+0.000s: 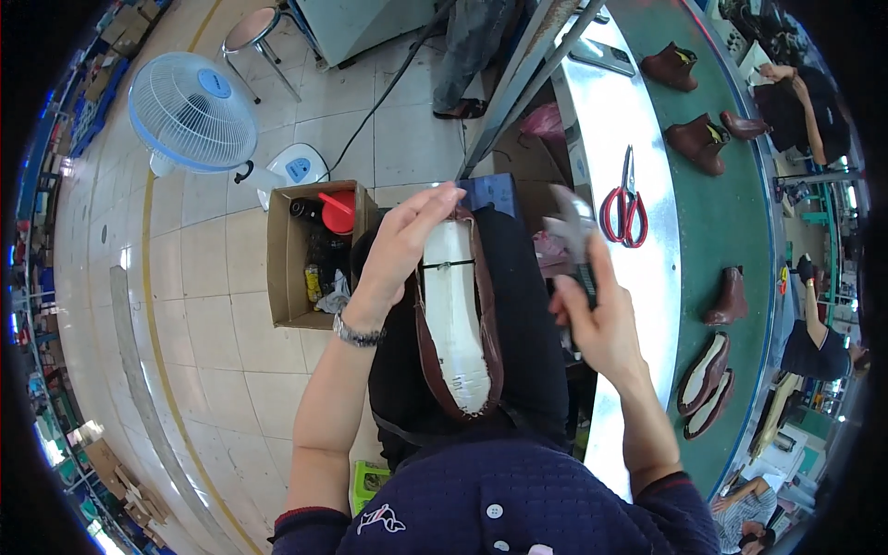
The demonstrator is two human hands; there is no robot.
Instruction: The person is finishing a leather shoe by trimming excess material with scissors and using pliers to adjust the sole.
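Observation:
A brown leather shoe upper on a white last [453, 310] lies sole-up on my lap. My left hand [402, 242] grips its toe end, fingers stretched along the top. My right hand [592, 310] is closed around the dark handles of metal lasting pliers [573, 231], whose jaws point up and away, just right of the shoe and apart from it.
Red-handled scissors [626, 205] lie on the steel bench strip [601, 111]. Brown boots [700, 141] and lasted shoes [708, 370] ride the green conveyor [740, 222]. A cardboard box [282, 259] and a fan [191, 113] stand on the tiled floor to the left. Other people work at the right.

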